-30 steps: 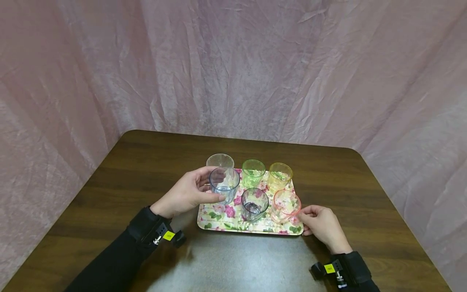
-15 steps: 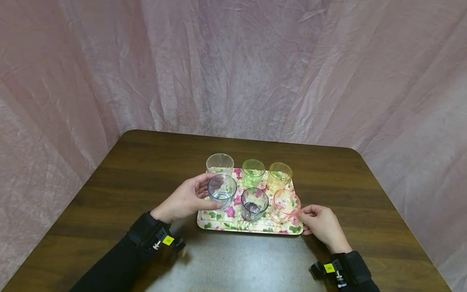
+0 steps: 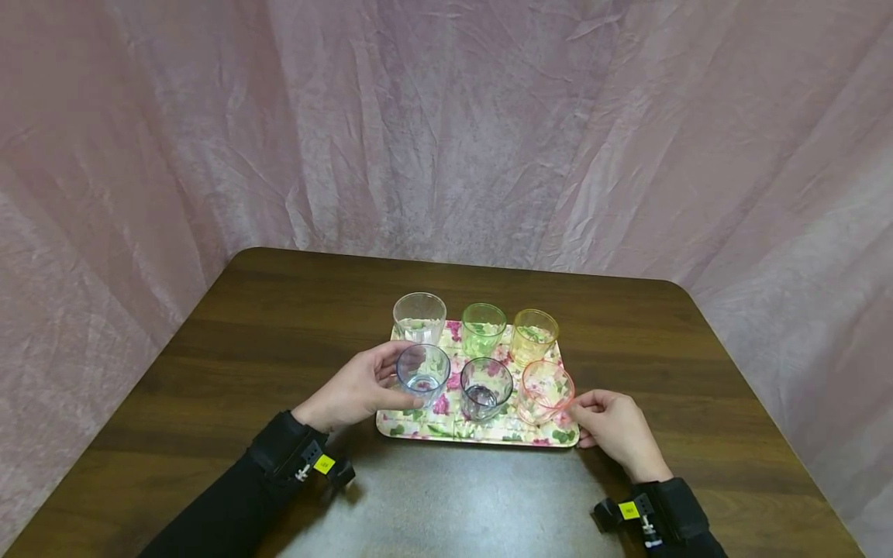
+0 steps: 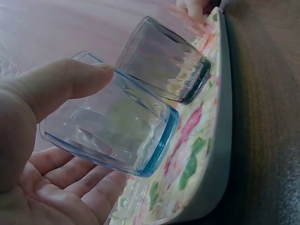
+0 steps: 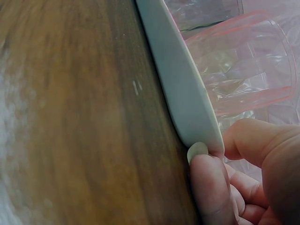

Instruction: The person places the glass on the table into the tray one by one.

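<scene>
My left hand (image 3: 363, 387) holds a blue-tinted glass (image 3: 423, 372) between thumb and fingers at the tray's near left. In the left wrist view, the thumb (image 4: 70, 84) lies along the glass's side, and its blue base is close to the tray's surface; whether it touches cannot be told. The floral tray (image 3: 418, 430) lies on the table. My right hand (image 3: 617, 434) pinches the near right corner of the tray, thumb and finger (image 5: 211, 183) on its rim, close to a pink glass (image 3: 547, 394).
A grey glass (image 3: 486, 390) stands between the blue and pink ones. Behind them on the tray are a clear glass (image 3: 419, 318), a green glass (image 3: 484, 329) and a yellow glass (image 3: 534, 337). A pink curtain (image 3: 446, 132) hangs behind the brown table (image 3: 209, 372).
My left hand has brought the blue glass down and toward me, uncovering more of the clear glass behind. The right hand stays at the tray's corner.
</scene>
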Demonstrator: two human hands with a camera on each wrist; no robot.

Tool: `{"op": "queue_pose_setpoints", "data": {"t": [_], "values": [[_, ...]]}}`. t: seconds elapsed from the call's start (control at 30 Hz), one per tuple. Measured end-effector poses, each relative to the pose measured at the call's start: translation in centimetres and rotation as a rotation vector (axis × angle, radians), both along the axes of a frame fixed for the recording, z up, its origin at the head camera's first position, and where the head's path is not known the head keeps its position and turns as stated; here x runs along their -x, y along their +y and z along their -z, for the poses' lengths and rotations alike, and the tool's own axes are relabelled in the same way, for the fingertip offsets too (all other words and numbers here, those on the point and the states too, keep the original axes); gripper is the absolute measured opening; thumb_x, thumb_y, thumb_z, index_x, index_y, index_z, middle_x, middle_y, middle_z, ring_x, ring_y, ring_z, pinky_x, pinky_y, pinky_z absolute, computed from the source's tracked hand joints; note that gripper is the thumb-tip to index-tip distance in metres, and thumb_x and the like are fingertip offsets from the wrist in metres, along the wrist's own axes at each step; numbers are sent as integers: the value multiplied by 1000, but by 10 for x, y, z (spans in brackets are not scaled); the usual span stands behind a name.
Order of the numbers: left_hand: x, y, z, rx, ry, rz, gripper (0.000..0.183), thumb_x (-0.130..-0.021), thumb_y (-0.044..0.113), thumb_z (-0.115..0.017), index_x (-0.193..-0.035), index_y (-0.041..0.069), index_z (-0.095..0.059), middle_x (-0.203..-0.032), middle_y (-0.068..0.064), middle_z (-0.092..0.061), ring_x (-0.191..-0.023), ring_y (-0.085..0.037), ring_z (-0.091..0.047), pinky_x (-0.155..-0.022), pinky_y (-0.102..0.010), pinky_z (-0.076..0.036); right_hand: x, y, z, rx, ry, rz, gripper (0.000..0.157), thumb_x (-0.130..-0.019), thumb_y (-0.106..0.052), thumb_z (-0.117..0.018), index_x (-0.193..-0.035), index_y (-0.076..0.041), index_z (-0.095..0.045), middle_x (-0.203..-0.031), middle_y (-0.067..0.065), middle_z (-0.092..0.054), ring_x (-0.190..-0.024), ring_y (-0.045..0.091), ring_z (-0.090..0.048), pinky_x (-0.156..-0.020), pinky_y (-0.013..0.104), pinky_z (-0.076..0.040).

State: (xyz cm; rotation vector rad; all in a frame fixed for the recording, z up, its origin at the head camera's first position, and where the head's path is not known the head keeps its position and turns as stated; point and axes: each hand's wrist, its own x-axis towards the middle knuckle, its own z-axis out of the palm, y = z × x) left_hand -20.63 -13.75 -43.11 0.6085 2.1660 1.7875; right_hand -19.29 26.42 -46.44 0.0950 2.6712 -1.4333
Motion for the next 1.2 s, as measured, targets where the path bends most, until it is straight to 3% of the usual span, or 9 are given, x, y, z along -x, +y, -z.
{"op": "queue_pose_setpoints", "data": {"t": [0.4,0.83,1.1,1.2], "values": [[-2,-1,7,20,-15,-11,81,-79,11,-86,-146,11,-41,-144,-6,-43,-132,-18,-37,-112,-49,-24,1,0,0,12,6,-12,15,-93,-14,-69,-96,1,-70,-75,8,-68,-59,23,-64,-50,31,-57],[-3,-1,11,11,-45,-21,81,-79,3,-83,-147,6,-39,-145,-11,-42,-133,-21,-35,-112,-50,-23,1,0,1,6,13,-4,15,-93,-14,-68,-96,1,-70,-74,7,-68,-57,23,-64,-49,31,-57],[-17,5,-13,9,-75,-31,81,-81,-3,-79,-148,-5,-32,-146,-22,-38,-134,-32,-32,-111,-54,-22,1,0,2,7,2,1,15,-93,-13,-68,-96,1,-70,-76,8,-68,-58,23,-64,-50,31,-58],[-19,7,-16,9,-78,-39,81,-81,-3,-79,-148,-5,-32,-145,-23,-39,-134,-32,-33,-112,-54,-22,1,0,2,-5,-1,7,14,-93,-14,-69,-96,0,-71,-76,8,-68,-58,23,-65,-50,31,-58]]}}
